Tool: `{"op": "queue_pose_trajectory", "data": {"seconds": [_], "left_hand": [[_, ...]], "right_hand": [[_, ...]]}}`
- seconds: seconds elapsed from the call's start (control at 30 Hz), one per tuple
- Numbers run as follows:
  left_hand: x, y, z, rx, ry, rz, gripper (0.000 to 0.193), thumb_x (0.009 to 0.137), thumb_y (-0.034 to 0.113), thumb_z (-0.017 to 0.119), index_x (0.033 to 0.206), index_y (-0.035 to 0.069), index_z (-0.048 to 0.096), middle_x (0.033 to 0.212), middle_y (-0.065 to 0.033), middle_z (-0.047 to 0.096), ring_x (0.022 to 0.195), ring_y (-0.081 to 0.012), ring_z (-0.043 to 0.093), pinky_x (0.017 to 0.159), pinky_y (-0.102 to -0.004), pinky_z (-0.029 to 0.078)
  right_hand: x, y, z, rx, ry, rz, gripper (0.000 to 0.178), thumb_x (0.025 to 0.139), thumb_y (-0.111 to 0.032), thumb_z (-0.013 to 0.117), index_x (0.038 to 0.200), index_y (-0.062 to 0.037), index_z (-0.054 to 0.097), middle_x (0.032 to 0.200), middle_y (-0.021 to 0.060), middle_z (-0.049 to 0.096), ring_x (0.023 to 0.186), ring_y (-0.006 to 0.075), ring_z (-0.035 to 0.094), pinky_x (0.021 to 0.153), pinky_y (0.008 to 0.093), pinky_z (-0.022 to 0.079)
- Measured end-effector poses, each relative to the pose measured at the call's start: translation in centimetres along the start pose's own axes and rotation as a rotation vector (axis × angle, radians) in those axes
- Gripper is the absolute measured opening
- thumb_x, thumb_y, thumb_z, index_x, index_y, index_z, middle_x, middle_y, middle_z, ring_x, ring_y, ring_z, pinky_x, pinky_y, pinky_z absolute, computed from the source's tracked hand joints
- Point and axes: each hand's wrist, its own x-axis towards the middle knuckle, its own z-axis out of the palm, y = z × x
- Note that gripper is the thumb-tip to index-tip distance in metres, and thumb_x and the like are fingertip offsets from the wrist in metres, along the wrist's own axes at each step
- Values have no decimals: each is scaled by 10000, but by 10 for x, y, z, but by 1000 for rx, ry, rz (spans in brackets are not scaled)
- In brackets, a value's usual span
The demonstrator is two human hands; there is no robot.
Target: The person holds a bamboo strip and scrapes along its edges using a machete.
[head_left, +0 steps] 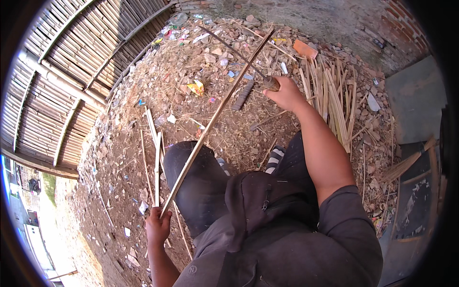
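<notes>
A long split bamboo strip (213, 122) slants up and to the right from my left hand (158, 225), which is closed around its lower end. My right hand (287, 93) grips the short, thick handle of a long knife (224, 44). Its thin, dark blade points away to the upper left. Blade and strip cross in view near the strip's far end; whether they touch I cannot tell. More pale strips (157, 165) lie on the ground just beyond my left hand. Below the blade, between my knees and the far rubble, rests a dark ridged block (244, 94).
Split bamboo strips (334, 95) lie in a pile at the right. Rubble and litter, with a yellow wrapper (196, 87) and an orange brick piece (305, 49), cover the ground. A bamboo-slat wall (81, 62) stands left, a masonry wall (325, 21) behind. A broom (409, 160) leans at right.
</notes>
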Motion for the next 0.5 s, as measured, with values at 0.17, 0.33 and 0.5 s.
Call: {"op": "queue_pose_trajectory", "data": {"seconds": [0.17,0.33,0.5], "left_hand": [[1,19,-7,33,-85,-4,270,922,297,693,911,35,624,670,-178,626,629,-391,630,592,-477,471],[-2,-2,8,141,-50,17,271,956,301,642,868,45,622,667,-188,616,639,-416,625,586,-493,468],[2,-5,14,207,24,83,253,962,275,627,838,56,605,665,-188,611,641,-433,620,562,-528,453]], "right_hand": [[-15,-34,17,-221,-292,-261,221,758,-259,708,904,-95,677,770,162,675,769,389,666,717,489,508],[-18,-41,23,-404,-400,-333,225,723,-216,738,866,-60,663,732,161,657,691,368,657,635,448,503],[2,-9,8,-80,-256,74,296,740,-204,708,975,-29,668,828,185,677,758,313,689,699,409,516]]}}
